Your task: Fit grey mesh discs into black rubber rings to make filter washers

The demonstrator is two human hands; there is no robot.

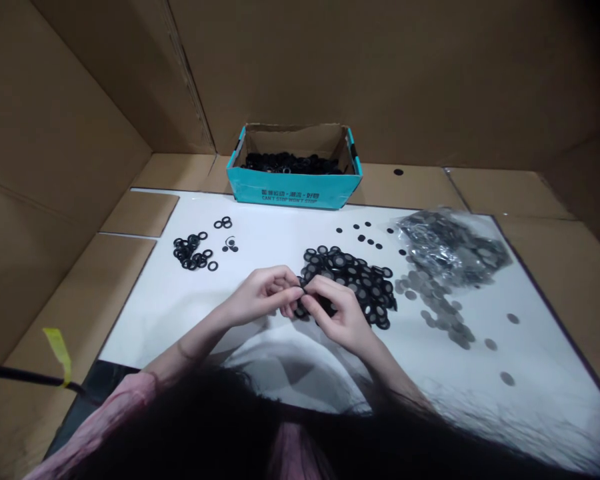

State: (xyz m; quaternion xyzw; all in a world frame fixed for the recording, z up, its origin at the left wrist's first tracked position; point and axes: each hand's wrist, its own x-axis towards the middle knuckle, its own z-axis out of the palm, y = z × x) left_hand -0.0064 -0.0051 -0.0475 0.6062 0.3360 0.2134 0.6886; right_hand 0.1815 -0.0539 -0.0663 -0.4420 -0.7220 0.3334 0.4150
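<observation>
The bare left hand (275,293) and bare right hand (337,312) are meeting fingertip to fingertip, fingers curling, both forearms angling inward.

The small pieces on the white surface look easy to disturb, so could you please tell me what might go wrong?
The small dark piece between the fingertips of the left hand and right hand could drop among the pile of dark-rimmed discs and be hard to pick out. The clear bag adjoins loose grey discs, so shifting it might scatter them.
</observation>
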